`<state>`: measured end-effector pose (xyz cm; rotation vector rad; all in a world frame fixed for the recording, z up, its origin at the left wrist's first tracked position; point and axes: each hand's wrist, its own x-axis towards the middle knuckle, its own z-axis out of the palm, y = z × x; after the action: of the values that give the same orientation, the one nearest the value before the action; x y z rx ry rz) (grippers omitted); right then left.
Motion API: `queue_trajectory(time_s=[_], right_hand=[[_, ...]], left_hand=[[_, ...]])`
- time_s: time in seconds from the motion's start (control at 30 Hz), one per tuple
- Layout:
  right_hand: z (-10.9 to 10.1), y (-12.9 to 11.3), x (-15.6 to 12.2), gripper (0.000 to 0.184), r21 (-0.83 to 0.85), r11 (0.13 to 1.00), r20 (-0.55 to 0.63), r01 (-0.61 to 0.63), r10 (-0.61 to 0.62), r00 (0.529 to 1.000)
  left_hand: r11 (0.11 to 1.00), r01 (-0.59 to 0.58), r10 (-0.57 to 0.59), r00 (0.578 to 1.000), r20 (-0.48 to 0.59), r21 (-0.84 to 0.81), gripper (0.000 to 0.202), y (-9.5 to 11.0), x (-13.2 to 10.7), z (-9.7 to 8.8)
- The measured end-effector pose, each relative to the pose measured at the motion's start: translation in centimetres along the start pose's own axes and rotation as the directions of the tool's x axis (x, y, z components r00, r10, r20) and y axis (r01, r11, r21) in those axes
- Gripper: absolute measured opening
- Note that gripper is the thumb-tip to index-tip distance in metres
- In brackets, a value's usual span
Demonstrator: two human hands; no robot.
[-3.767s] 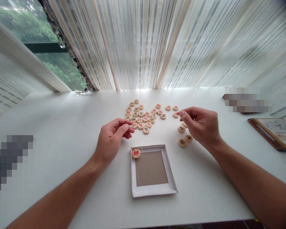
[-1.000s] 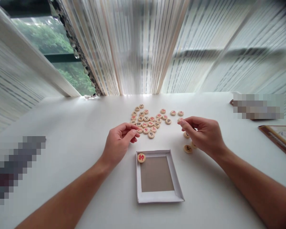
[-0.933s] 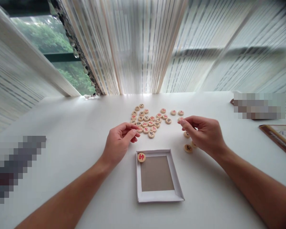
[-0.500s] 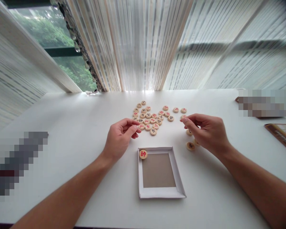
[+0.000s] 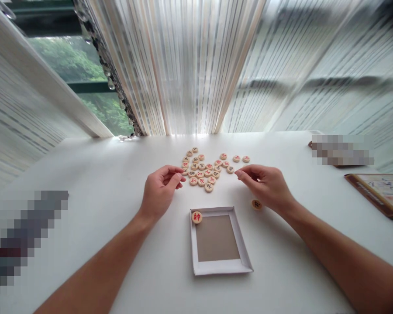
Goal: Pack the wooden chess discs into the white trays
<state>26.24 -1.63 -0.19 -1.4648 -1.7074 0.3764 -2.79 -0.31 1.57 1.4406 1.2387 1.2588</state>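
My left hand (image 5: 162, 189) is over the table at the left edge of a cluster of round wooden Chinese chess pieces (image 5: 200, 174). Its fingers are loosely bent and apart from the thumb, with nothing seen in them. At the cluster's right side is my right hand (image 5: 265, 185), thumb and index close to a black-marked chess piece (image 5: 229, 169). I see nothing between those fingers. Another black-marked piece (image 5: 256, 204) lies below the right palm. A shallow white box (image 5: 218, 267) with a grey-brown bottom holds one larger red-marked piece (image 5: 197, 217) in its upper left corner.
A flat brown-edged printed box or board (image 5: 380, 194) lies at the right of the white table (image 5: 94, 174). Blurred-out objects stand at the far right and the left. Striped curtains (image 5: 186, 65) hang along the table's far edge, beside a window.
My right hand has moved left toward the cluster, now covering pieces that showed near it before. My left hand has shifted slightly left of the pieces. The view has tilted a little.
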Motion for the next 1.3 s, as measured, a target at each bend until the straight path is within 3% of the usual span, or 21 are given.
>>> queue_trajectory(time_s=[0.2, 0.37, 0.53, 0.67, 0.93, 1.07, 1.2, 1.3], right_hand=[[1.2, -2.1, 2.2, 0.025, -0.075, 0.997, 0.14, 0.03, -0.019, 0.99], [3.6, -3.8, 5.3, 0.018, -0.16, 0.985, 0.258, 0.068, -0.025, 0.966], [6.0, -4.0, 7.9, 0.019, -0.249, 0.966, 0.305, 0.071, 0.009, 0.952], [6.7, -4.0, 8.8, 0.02, -0.27, 0.959, 0.352, 0.087, 0.014, 0.936], [7.2, -4.4, 9.8, 0.025, -0.27, 0.954, 0.422, 0.133, -0.007, 0.906], [7.0, -4.9, 10.0, 0.015, -0.208, 0.97, 0.398, 0.129, -0.036, 0.917], [5.0, -5.4, 9.5, 0.013, -0.068, 0.997, 0.298, 0.044, -0.022, 0.954], [2.8, -5.4, 7.8, 0.009, 0.094, 0.992, 0.231, -0.082, 0.058, 0.971]], left_hand=[[0.999, -0.029, 0.029, 1.0, 0.001, 0.03, 0.022, -0.3, 0.2, 0.0], [0.998, -0.05, 0.05, 0.999, 0.005, 0.046, 0.025, -0.5, 0.2, -0.1], [0.996, -0.059, 0.059, 0.998, 0.007, 0.069, 0.025, -0.6, 0.2, -0.1], [0.995, -0.059, 0.058, 0.998, 0.013, 0.076, 0.024, -0.5, 0.1, 0.0], [0.995, -0.066, 0.065, 0.998, 0.02, 0.079, 0.024, -0.7, 0.2, 0.1], [0.994, -0.07, 0.068, 0.997, 0.024, 0.081, 0.023, -0.8, 0.2, 0.1], [0.994, -0.072, 0.069, 0.997, 0.033, 0.083, 0.021, -0.6, 0.1, 0.1], [0.994, -0.075, 0.071, 0.997, 0.041, 0.083, 0.02, -0.4, 0.0, 0.1]])
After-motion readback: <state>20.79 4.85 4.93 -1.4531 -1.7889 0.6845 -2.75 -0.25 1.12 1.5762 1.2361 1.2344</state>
